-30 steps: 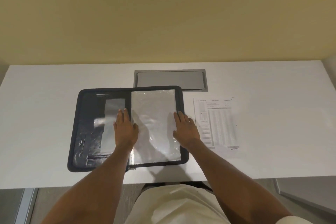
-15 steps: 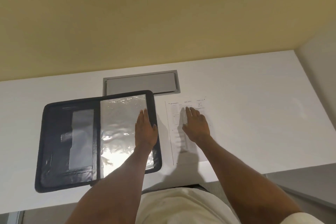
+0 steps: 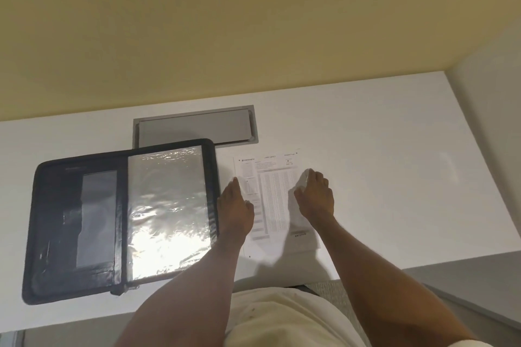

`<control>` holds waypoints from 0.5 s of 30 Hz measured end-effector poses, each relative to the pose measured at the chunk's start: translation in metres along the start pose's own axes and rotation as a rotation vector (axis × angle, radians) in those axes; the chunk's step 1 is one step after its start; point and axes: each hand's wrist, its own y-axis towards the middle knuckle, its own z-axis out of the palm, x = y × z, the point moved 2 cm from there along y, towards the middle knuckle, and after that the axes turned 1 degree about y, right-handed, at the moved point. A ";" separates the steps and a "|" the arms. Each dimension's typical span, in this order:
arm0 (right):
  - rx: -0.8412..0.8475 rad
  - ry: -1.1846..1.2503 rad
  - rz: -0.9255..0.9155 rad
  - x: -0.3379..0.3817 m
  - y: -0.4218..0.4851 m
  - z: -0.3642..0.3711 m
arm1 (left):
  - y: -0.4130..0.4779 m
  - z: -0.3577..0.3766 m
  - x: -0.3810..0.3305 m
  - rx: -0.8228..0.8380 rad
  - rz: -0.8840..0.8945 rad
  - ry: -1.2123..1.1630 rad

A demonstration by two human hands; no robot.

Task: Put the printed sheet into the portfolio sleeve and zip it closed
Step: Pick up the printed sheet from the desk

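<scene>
The black zip portfolio [image 3: 70, 205] lies open on the white desk [image 3: 394, 177], left of centre. Its right half holds a shiny clear sleeve [image 3: 166, 200]; the left half has dark pockets. The printed sheet [image 3: 276, 200] lies flat on the desk just right of the portfolio. My left hand [image 3: 235, 205] rests flat on the sheet's left edge, fingers together and extended. At the sheet's right edge my right hand [image 3: 315, 197] has its fingers curled, and the paper curls up a little at its fingertips. The zipper pull [image 3: 124, 289] sits at the portfolio's near spine.
A grey cable hatch [image 3: 194, 127] is set into the desk behind the portfolio, which overlaps its near edge. A yellow wall runs along the back and a grey wall [image 3: 493, 121] bounds the desk on the right. The desk's front edge is close to my body.
Both hands left the portfolio's sleeve and moved right onto the printed sheet, the right first, then the left. The view has swung to the right.
</scene>
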 end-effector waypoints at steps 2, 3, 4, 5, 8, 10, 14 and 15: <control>-0.015 0.074 0.030 -0.005 -0.001 0.003 | -0.001 0.004 -0.003 -0.018 -0.036 0.001; -0.026 0.114 0.039 -0.007 -0.002 0.004 | -0.002 0.006 -0.006 -0.022 -0.073 -0.020; -0.036 0.157 0.048 -0.008 -0.003 0.005 | -0.004 0.009 -0.009 -0.023 -0.119 -0.043; -0.044 0.198 0.057 -0.008 -0.005 0.007 | -0.005 0.011 -0.012 -0.027 -0.165 -0.062; -0.067 0.276 0.069 -0.008 -0.012 0.014 | -0.011 0.017 -0.023 -0.059 -0.265 -0.107; -0.088 0.305 0.078 -0.006 -0.016 0.018 | -0.014 0.021 -0.031 -0.078 -0.310 -0.122; -0.109 0.349 0.090 -0.003 -0.020 0.024 | -0.014 0.025 -0.041 -0.118 -0.414 -0.179; -0.107 0.364 0.088 -0.003 -0.021 0.025 | -0.012 0.024 -0.043 -0.129 -0.435 -0.198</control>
